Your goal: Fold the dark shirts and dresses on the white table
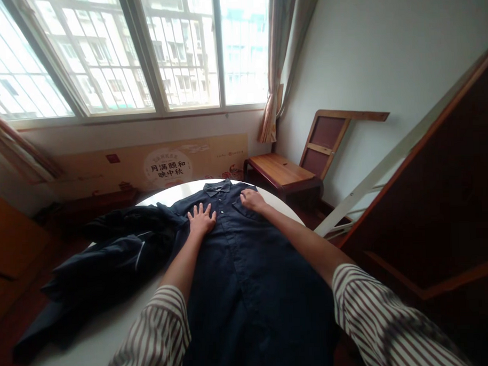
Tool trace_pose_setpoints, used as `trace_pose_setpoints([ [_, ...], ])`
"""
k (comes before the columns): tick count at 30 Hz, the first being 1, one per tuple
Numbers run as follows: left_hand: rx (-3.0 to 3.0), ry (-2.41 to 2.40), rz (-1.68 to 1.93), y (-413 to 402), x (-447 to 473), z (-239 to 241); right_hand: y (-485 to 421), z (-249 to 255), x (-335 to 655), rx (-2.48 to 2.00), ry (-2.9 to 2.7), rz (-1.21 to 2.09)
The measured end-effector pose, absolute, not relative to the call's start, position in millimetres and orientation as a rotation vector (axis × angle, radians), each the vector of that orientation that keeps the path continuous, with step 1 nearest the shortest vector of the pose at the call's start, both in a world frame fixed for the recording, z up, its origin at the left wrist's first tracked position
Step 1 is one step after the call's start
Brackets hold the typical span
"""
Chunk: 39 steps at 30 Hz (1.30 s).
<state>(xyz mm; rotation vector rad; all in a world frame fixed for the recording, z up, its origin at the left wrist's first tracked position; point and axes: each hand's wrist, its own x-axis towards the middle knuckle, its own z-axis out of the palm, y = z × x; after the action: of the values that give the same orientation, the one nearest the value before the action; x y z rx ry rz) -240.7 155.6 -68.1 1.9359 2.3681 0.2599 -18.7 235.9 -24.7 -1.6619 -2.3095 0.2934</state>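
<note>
A dark navy button-up shirt (pixel 239 268) lies front up on a white round table (pixel 152 309), its collar (pixel 217 188) at the far edge. My left hand (pixel 202 219) rests flat on the shirt's chest beside the button placket, fingers spread. Across the placket, my right hand (pixel 252 200) is at the upper chest near the pocket and shoulder. Its fingers are curled together on the cloth, and the fingertips are partly hidden. The lower end of the shirt runs out of view towards me.
A heap of dark clothes (pixel 110 257), one with a white trim line, lies on the table's left. Beyond the table are a wooden bench (pixel 281 170), a printed panel (pixel 167 164) under the window and a curtain (pixel 269 118). A dark wood-edged panel (pixel 440 197) leans at the right.
</note>
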Motion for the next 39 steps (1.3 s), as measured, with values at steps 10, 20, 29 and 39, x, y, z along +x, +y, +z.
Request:
trace_pose_setpoints([
  [10, 1.939, 2.41, 0.324, 159.5, -243.2, -67.0, 277.5, -51.5, -24.7, -1.93, -2.329, 0.331],
  [20, 1.847, 2.721, 0.239, 114.0, -301.9, -13.4, 150.7, -35.5, -65.5, -1.074, -2.667, 0.201],
  [29, 1.94, 2.578, 0.198, 93.3, -314.1, -18.4, 62.0, -59.9, -63.4, -0.725, -2.803, 0.359],
  [39, 2.24, 2.292, 0.473, 87.0, -295.1, -21.1, 62.5, -63.4, -64.4, -0.723, -2.778, 0.326],
])
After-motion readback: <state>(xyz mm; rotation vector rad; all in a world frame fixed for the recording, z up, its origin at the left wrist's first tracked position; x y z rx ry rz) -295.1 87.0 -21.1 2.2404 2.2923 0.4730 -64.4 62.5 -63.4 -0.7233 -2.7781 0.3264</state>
